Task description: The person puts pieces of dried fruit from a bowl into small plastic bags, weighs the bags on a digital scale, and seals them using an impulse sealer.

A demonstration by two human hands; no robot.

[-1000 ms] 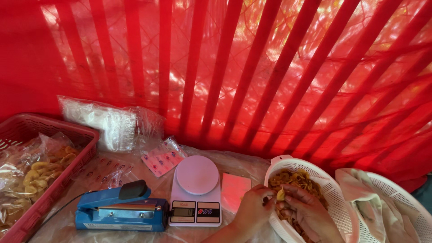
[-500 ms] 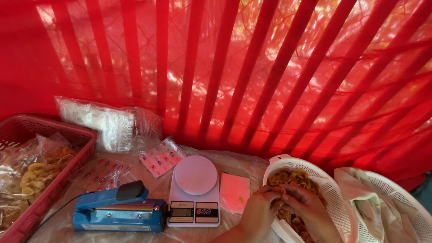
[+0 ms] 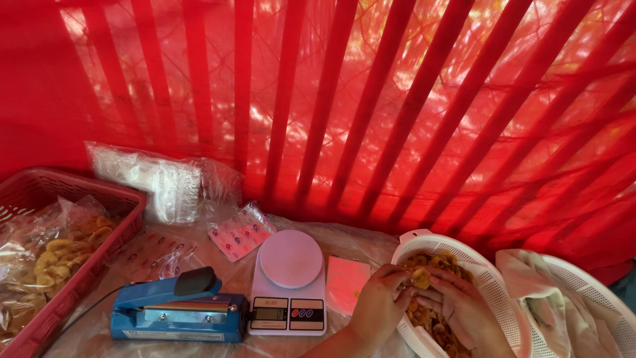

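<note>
Down at the near edge, both my hands are in the white basket [image 3: 477, 265] of fried chips [image 3: 440, 262]. My left hand [image 3: 379, 306] curls over the near rim with its fingers bent around a few chips; my right hand [image 3: 464, 308] lies palm down on the heap, fingers partly closed into it, and I cannot tell how much it has hold of. The basket is round, slotted plastic, and the chips in it are curled, golden and brittle-looking. To its right a second white basket [image 3: 589, 292] holds a crumpled pale cloth [image 3: 536, 285].

Just left of my left hand a small pink card [image 3: 347, 284] lies flat. Beside it stands a scale [image 3: 290, 282] with a round smooth pan and a small display in front. Touching its left side is a blue sealer [image 3: 179, 311], a long metal body with a black knob and a dark cord trailing left. A red crate [image 3: 40, 192] of latticed plastic at the far left holds clear bags of chips [image 3: 46, 252].

Farther back lie printed labels [image 3: 240, 232] in a clear sleeve and a stack of clear bags [image 3: 156, 185], glossy and wrinkled. Everything rests on a table [image 3: 358, 238] covered in creased clear film. Behind it hangs a red tarp [image 3: 397, 99], translucent, striped by dark slanting bars, with light glowing through.
</note>
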